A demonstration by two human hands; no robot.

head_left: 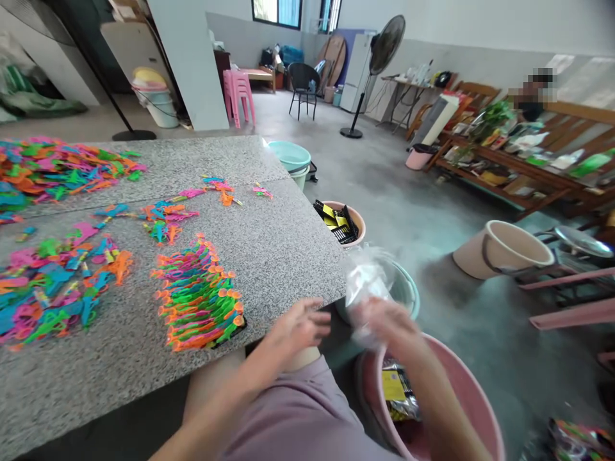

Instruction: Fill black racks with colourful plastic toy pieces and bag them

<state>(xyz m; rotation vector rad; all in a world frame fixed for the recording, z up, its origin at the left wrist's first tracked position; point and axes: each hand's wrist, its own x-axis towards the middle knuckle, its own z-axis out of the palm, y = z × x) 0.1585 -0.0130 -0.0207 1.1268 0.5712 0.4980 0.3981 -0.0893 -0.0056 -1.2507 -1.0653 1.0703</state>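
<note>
My right hand [388,323], blurred by motion, grips a clear plastic bag [366,282] beyond the table's front right corner. The bag hangs in front of a pale bucket [408,291] and above a pink tub [473,378]. Over my lap, beside the table edge, my left hand [303,325] holds nothing, its fingers apart and slightly bent. Left of it on the speckled stone table [273,256] lies a dense row of small colourful plastic pieces [199,301], overlapping on a black base that shows only at a corner. What these pieces are, I cannot make out.
Loose colourful pieces lie in heaps [62,166] at the table's left. The pink tub holds packages with yellow labels [396,390]. A tub of black racks [339,223] and a beige bucket [500,250] stand on the floor. A person [532,96] sits at the far right.
</note>
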